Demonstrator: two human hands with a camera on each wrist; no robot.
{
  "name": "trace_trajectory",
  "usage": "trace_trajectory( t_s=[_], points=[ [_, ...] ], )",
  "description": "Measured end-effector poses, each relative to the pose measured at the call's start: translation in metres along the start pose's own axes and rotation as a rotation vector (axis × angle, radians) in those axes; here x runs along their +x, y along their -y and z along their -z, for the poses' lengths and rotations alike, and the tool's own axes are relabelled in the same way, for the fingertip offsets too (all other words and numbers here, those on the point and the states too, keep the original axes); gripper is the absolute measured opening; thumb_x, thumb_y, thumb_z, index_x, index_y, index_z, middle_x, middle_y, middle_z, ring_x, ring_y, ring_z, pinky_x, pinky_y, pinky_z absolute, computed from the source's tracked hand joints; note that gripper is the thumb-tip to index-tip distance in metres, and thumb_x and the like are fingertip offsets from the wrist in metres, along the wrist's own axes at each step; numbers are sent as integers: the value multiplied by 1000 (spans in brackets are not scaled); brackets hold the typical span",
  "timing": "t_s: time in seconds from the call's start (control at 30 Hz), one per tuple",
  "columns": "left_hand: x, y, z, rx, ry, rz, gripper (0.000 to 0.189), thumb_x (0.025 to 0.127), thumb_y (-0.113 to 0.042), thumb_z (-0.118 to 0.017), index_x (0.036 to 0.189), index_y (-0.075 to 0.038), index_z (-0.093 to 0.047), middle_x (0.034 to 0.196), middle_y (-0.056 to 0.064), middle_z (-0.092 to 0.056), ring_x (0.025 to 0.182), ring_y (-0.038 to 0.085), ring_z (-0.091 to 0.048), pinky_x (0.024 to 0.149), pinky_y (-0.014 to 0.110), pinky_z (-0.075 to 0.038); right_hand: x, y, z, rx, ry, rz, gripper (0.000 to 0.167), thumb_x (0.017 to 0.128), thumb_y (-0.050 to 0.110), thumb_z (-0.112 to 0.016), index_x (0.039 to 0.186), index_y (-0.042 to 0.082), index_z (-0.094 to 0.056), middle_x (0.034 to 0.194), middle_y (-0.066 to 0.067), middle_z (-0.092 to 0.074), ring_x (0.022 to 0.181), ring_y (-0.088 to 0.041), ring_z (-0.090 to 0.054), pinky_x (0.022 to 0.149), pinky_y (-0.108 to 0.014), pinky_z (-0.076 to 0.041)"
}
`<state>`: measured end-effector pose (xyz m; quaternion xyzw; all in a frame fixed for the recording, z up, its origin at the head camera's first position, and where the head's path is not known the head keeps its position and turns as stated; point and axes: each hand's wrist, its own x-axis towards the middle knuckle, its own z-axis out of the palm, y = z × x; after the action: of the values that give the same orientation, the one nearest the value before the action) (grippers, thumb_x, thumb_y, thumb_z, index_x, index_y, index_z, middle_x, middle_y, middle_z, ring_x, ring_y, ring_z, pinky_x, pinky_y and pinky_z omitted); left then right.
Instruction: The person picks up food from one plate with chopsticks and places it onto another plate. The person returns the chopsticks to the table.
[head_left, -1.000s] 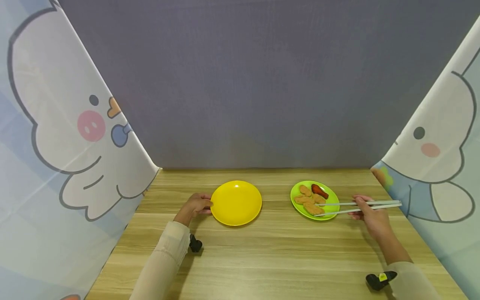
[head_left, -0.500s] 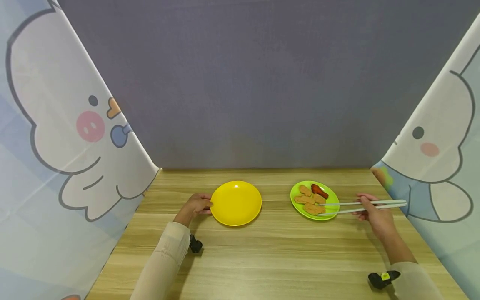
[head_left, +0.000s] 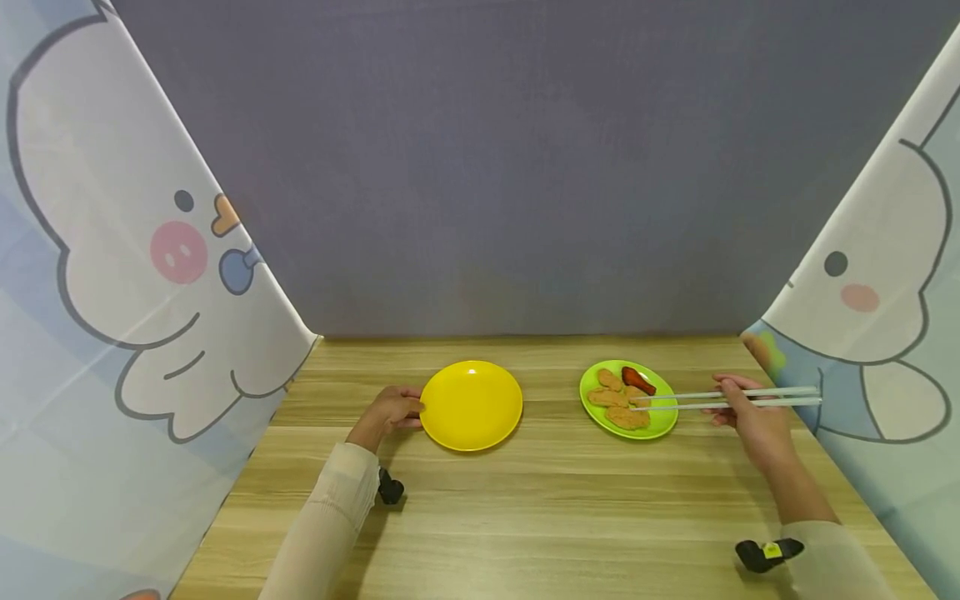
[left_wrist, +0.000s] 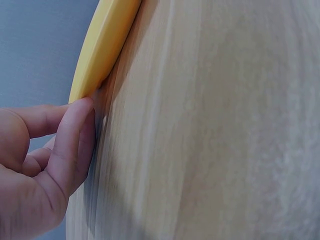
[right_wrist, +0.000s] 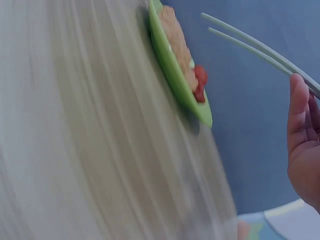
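My left hand [head_left: 390,409] pinches the left rim of a yellow plate [head_left: 472,407] that lies on the table. In the left wrist view, thumb and fingers meet at the edge of the plate [left_wrist: 104,47]. My right hand [head_left: 756,423] holds a pair of white chopsticks [head_left: 795,391]. Their thin ends reach over a green plate [head_left: 662,423] bearing several breaded nuggets [head_left: 627,417] and a red-brown drumstick [head_left: 637,381]. Seen from the right wrist, the chopsticks [right_wrist: 250,38] are raised above the food, tips slightly apart with nothing between them.
Both plates stand on a wood-grain table [head_left: 555,517], the yellow one left of the green one. A grey panel [head_left: 525,183] rises behind the table. Cartoon-printed sheets [head_left: 135,250] flank it on both sides.
The chopsticks have lifted and shifted a little back to the right, away from the nearest nugget. My left hand and both plates stay where they were.
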<state>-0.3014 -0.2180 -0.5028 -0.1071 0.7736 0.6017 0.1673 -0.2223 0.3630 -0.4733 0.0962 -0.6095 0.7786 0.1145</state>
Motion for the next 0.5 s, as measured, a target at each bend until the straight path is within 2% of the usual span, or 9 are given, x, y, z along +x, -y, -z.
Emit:
trace_trajectory(
  t_s=[0.4, 0.5],
  points=[
    [-3, -2, 0, 6, 1, 0, 36, 95, 4, -63, 130, 8, -58, 98, 9, -67, 75, 13, -68, 68, 26, -66, 4, -2, -54, -134, 73, 165, 27, 103, -4, -53, 107, 10, -75, 90, 3, -77, 68, -9, -74, 59, -23, -62],
    [-2, -2, 0, 5, 3, -3, 36, 95, 4, -63, 130, 9, -57, 97, 10, -66, 75, 14, -68, 67, 26, -65, 4, -4, -65, -170, 112, 184, 24, 102, -5, -52, 109, 5, -74, 93, 5, -77, 68, -10, -74, 60, -22, -62]
  ],
)
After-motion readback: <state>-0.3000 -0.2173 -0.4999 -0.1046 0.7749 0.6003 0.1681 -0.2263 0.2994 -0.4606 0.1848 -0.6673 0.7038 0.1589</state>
